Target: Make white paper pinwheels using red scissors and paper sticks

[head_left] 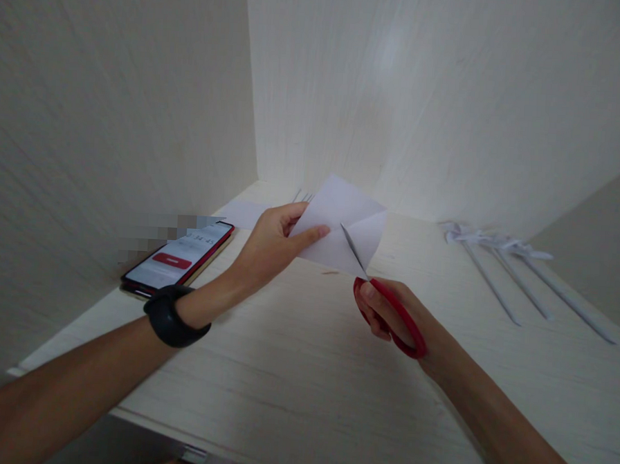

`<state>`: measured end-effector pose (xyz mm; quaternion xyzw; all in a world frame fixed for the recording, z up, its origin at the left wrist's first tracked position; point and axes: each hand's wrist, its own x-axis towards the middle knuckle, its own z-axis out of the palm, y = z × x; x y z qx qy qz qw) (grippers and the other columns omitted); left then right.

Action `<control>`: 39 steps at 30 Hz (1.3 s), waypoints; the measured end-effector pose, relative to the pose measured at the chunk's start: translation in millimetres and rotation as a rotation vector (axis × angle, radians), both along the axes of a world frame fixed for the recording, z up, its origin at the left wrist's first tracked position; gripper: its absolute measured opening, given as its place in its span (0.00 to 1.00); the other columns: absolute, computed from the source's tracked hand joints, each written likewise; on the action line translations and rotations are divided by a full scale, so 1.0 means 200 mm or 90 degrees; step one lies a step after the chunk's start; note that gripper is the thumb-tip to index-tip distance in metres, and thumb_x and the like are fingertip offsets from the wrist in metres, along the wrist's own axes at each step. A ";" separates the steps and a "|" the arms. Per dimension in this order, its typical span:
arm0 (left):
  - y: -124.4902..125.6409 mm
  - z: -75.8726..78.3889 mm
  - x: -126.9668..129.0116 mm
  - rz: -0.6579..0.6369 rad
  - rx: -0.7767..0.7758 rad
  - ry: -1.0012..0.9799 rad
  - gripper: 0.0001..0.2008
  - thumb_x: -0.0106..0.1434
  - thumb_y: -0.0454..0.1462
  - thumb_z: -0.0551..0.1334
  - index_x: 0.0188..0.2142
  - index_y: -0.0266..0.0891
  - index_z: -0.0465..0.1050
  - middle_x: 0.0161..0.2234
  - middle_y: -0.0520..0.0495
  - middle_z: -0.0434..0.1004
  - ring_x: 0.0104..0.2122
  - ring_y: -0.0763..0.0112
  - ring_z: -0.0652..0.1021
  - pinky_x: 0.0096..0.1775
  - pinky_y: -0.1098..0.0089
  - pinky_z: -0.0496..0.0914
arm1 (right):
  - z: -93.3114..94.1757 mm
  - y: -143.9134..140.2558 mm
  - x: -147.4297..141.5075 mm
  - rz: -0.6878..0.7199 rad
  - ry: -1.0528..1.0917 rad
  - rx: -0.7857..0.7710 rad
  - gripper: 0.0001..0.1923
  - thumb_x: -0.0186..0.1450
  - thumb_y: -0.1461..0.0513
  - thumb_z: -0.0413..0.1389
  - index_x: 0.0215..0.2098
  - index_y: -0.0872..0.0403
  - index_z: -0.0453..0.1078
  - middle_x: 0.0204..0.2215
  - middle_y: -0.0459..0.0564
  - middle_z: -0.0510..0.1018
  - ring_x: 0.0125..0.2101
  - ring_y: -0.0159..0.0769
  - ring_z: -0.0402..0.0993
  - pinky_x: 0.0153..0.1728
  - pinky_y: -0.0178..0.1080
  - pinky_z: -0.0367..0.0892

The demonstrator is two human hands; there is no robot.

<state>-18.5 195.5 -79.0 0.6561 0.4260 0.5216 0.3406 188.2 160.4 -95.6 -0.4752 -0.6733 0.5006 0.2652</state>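
Left hand (272, 247) pinched the folded paper (341, 227) taut at nine o'clock so right hand (389, 312), gripping red scissors (384, 298), could cut cleanly

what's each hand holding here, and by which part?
Left hand pinches the folded white paper at its left edge, thumb on top. Right hand holds the red scissors by the handle loops, blades in the paper.

Black wristband (173, 318), bare forearms
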 end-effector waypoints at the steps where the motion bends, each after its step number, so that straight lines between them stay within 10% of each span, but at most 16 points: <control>1: 0.00 0.00 0.00 -0.004 0.000 -0.001 0.16 0.58 0.46 0.64 0.38 0.35 0.76 0.35 0.45 0.79 0.33 0.66 0.77 0.30 0.72 0.70 | 0.00 0.00 0.00 -0.001 -0.001 -0.003 0.29 0.56 0.36 0.51 0.20 0.51 0.56 0.12 0.40 0.59 0.14 0.27 0.54 0.16 0.33 0.49; 39: 0.00 0.00 0.03 -0.080 -0.036 -0.066 0.18 0.53 0.38 0.69 0.43 0.36 0.71 0.38 0.46 0.80 0.36 0.64 0.80 0.32 0.71 0.74 | 0.03 -0.02 -0.01 0.026 0.015 0.038 0.31 0.58 0.34 0.46 0.18 0.50 0.53 0.14 0.42 0.58 0.18 0.29 0.53 0.19 0.35 0.50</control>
